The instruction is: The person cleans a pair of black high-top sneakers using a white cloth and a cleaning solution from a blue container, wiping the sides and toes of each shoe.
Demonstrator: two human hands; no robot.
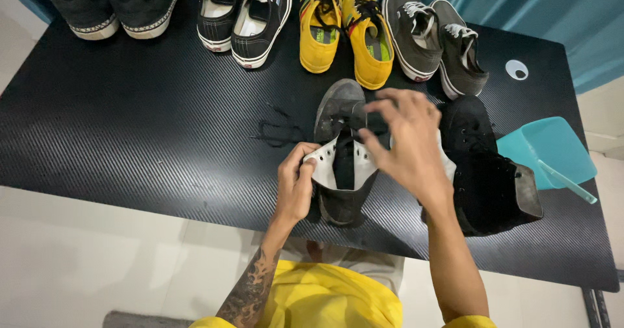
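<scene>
A black high-top shoe (pixel 342 198) with a worn grey toe and white lining lies on the black table (pixel 130 126), toe pointing away from me. My left hand (pixel 296 182) pinches the left flap of its opened upper. My right hand (pixel 406 143) hovers over the tongue and right flap, fingers curled around the upper edge. A loose black lace (pixel 279 131) trails on the table left of the toe. The matching black high-top (pixel 484 172) lies just right of my right forearm.
Along the far edge stand pairs of shoes: black (pixel 110 6), black and white (pixel 244 16), yellow (pixel 344 29), grey (pixel 432 39). A teal dustpan-like tray (pixel 546 149) sits at the right edge. Teal curtain behind; pale floor below the near edge.
</scene>
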